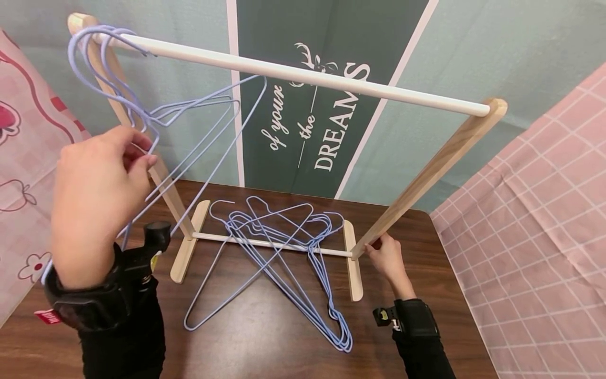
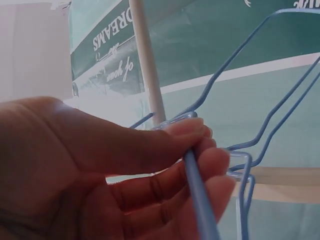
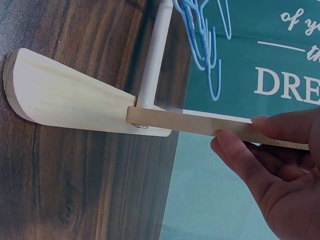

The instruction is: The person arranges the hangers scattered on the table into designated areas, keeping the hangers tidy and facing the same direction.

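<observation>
My left hand pinches a blue wire hanger just below its hook, at the left end of the rack's white top rail. In the left wrist view, thumb and fingertips close round the hanger's wire. The hook loops over the rail, beside other blue hangers hanging there. Low on the right, my right hand grips the rack's wooden upright near its foot. The right wrist view has thumb and fingers on either side of that upright, above the wooden foot.
A tangled pile of blue hangers lies across the lower white bar and the brown wooden table. Behind the rack hangs a green cloth with lettering. Pink checked cloths flank both sides.
</observation>
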The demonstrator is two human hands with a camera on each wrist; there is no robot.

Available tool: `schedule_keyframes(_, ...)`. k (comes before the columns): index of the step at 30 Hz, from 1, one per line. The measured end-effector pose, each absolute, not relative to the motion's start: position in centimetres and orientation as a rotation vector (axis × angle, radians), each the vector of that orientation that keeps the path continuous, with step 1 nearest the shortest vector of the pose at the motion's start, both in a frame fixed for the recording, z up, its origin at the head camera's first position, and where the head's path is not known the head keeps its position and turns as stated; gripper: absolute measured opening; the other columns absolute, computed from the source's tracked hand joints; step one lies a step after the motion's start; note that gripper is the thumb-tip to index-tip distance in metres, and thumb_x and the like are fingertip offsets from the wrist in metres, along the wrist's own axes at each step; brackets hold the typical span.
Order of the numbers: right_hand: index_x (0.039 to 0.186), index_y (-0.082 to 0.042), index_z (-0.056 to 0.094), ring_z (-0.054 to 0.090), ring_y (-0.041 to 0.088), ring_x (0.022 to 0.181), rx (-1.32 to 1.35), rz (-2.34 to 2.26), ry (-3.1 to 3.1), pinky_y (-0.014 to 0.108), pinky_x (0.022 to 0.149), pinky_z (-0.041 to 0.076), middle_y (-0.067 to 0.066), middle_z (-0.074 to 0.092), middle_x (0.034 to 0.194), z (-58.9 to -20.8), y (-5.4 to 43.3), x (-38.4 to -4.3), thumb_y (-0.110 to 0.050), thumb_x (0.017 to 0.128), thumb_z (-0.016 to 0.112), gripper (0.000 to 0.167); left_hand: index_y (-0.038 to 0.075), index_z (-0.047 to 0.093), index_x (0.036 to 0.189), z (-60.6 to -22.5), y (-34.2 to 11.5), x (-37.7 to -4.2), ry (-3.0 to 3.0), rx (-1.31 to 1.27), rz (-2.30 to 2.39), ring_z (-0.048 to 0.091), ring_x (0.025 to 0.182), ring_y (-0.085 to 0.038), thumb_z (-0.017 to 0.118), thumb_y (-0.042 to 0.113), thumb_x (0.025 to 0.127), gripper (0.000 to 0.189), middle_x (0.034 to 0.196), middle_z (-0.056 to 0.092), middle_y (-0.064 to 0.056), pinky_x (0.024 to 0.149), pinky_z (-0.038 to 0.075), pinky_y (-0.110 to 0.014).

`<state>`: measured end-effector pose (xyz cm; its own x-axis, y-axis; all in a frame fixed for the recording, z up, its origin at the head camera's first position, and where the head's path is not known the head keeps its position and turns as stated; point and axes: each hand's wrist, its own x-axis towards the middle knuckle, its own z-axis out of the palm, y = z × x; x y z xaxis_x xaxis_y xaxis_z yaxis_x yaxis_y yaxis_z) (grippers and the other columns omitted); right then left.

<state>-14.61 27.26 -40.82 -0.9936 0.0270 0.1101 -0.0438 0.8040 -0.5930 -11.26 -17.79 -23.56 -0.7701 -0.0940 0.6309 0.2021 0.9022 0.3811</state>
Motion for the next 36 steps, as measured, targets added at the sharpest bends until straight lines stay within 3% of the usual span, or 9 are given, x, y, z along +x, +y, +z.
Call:
schedule_keyframes(5, 0.104, 0.012, 0.054, 0.058, 0.029, 0.066, 0.014, 0.953, -2.87, 0.033, 0.053, 0.044, 0.024, 0.059, 0.082, -40.7, 27.2, -14.6, -0.001, 0.084, 0.061, 0.024, 0.004, 0.064, 0.095, -23.0, -17.8, -11.3, -2.371, -0.057, -0.565, 0.054, 0.063, -0.031, 0.056, 0.013, 0.085, 0.016, 0.075, 0.066, -0.014, 0.06, 0.029, -0.04)
schedule_keyframes(12, 0.105, 0.012, 0.054, 0.057, 0.028, 0.065, 0.013, 0.952, -2.875, 0.033, 0.052, 0.043, 0.024, 0.059, 0.082, -40.6, 27.3, -14.6, -0.001, 0.084, 0.06, 0.025, 0.005, 0.065, 0.098, -22.3, -17.6, -12.1, -2.405, -0.024, -0.582, 0.054, 0.071, -0.037, 0.055, 0.015, 0.086, 0.018, 0.08, 0.066, -0.014, 0.066, 0.029, -0.049)
schedule_keyframes(20, 0.104, 0.012, 0.054, 0.057, 0.027, 0.064, 0.013, 0.957, -2.877, 0.032, 0.052, 0.042, 0.024, 0.06, 0.082, -40.8, 27.3, -14.6, -0.002, 0.084, 0.061, 0.025, 0.006, 0.066, 0.096, -22.4, -17.7, -12.8, -2.456, 0.015, -0.606, 0.055, 0.071, -0.034, 0.055, 0.015, 0.086, 0.017, 0.08, 0.067, -0.012, 0.065, 0.031, -0.044)
schedule_keyframes(36, 0.104, 0.012, 0.054, 0.057, 0.028, 0.065, 0.003, 0.963, -2.872, 0.032, 0.052, 0.042, 0.024, 0.06, 0.082, -40.9, 27.3, -14.5, -0.002, 0.084, 0.061, 0.025, -0.001, 0.066, 0.095, -21.3, -16.3, -11.7, -2.492, 0.044, -0.628, 0.053, 0.074, -0.04, 0.054, 0.01, 0.087, 0.019, 0.08, 0.064, -0.02, 0.068, 0.032, -0.051)
